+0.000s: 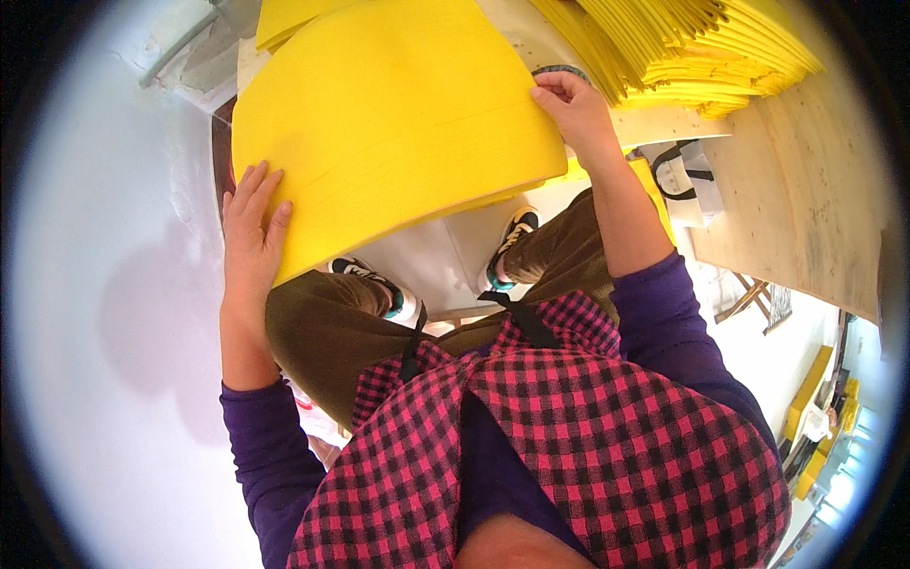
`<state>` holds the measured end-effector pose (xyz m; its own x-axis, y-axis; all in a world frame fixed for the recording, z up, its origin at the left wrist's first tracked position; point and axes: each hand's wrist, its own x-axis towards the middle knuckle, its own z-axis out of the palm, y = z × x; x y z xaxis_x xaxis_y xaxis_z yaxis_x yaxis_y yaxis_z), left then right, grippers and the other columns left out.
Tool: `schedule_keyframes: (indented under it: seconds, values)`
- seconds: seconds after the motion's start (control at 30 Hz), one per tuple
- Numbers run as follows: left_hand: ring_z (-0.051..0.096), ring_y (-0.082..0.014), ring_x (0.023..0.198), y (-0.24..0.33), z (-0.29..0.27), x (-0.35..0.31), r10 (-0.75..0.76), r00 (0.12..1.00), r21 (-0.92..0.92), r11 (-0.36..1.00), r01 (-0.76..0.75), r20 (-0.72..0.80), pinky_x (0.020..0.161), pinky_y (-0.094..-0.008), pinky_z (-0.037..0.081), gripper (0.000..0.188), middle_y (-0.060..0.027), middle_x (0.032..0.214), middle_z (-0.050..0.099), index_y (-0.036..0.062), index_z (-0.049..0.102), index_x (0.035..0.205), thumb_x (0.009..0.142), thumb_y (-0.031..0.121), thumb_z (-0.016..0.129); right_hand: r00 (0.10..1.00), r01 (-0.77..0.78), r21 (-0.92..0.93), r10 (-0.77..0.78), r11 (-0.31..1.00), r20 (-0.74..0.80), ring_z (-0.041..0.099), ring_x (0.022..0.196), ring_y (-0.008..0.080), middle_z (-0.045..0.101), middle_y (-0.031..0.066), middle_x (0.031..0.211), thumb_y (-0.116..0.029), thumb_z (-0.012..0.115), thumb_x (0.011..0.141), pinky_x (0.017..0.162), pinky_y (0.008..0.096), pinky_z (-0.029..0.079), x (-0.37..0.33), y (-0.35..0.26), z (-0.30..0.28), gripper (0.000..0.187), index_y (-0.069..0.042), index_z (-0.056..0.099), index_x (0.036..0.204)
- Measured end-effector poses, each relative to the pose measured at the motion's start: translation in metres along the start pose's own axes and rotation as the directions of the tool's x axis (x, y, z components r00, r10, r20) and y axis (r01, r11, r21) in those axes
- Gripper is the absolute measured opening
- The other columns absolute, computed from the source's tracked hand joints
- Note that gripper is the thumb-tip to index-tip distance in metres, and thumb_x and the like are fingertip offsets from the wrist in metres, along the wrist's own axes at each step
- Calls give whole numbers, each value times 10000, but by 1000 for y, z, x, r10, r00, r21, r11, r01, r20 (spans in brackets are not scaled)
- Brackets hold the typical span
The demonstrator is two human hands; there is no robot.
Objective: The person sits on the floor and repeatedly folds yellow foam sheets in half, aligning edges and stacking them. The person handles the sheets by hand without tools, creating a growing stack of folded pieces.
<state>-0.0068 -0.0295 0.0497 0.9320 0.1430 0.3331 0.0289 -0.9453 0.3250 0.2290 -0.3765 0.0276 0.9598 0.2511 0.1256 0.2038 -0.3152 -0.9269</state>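
A thick stack of yellow sheets (389, 114) lies in front of me, its near edge bowed over my knees. My left hand (251, 232) presses flat against the stack's left near edge, fingers spread. My right hand (573, 109) rests on the stack's right edge with its fingers curled over the top sheet. I am seated, in a red and black checked apron over purple sleeves and brown trousers.
Another pile of fanned yellow sheets (701, 47) lies on a wooden table (806, 199) at the upper right. A white bag with black handles (687, 180) hangs by the table edge. White floor (104, 313) spreads to the left. My shoes (370, 280) stand on white sheets below.
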Motion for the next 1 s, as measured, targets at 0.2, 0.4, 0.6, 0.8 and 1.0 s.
schedule_keyframes:
  seconds: [0.2,0.4,0.6,0.8,1.0]
  values:
    - [382,-304,1324,0,0,-2,7,1000,-16,1000,-7,-13,1118,-496,190,342,-121,1365,486,68,572,1225,913,206,551,998,-56,-29,55,998,-21,581,739,118,653,37,830,-195,681,828,699,258,473,4,0,2,218,-8,656,938]
    - [390,-298,1320,0,0,-3,8,1000,-20,1000,-8,-19,1118,-491,196,336,-111,1359,495,77,580,1219,899,180,563,994,-68,-62,62,996,-91,580,724,111,651,33,805,-196,677,828,685,261,475,2,-5,3,200,-17,662,915]
    - [405,-300,1309,-1,2,-3,0,1000,-19,1000,-1,-31,1114,-492,215,311,-111,1344,509,83,605,1185,883,153,582,995,-21,-29,18,999,-97,589,720,114,650,31,797,-200,675,826,689,264,484,1,-8,0,199,-21,671,914]
    - [441,-296,1282,-2,3,-3,10,998,-54,998,-13,-59,1109,-494,232,270,-112,1298,549,71,635,1132,871,125,593,973,185,-266,-214,946,-85,601,923,200,650,78,1011,-215,678,818,841,316,473,-8,-21,1,238,-64,672,1001]
    - [463,-289,1264,-2,4,-3,25,996,-40,999,-28,-85,1106,-490,241,249,-110,1263,575,67,650,1099,856,105,612,764,640,-456,-574,619,295,431,1268,301,536,116,1312,-304,637,845,1064,403,324,-12,-29,10,413,-87,598,1195]
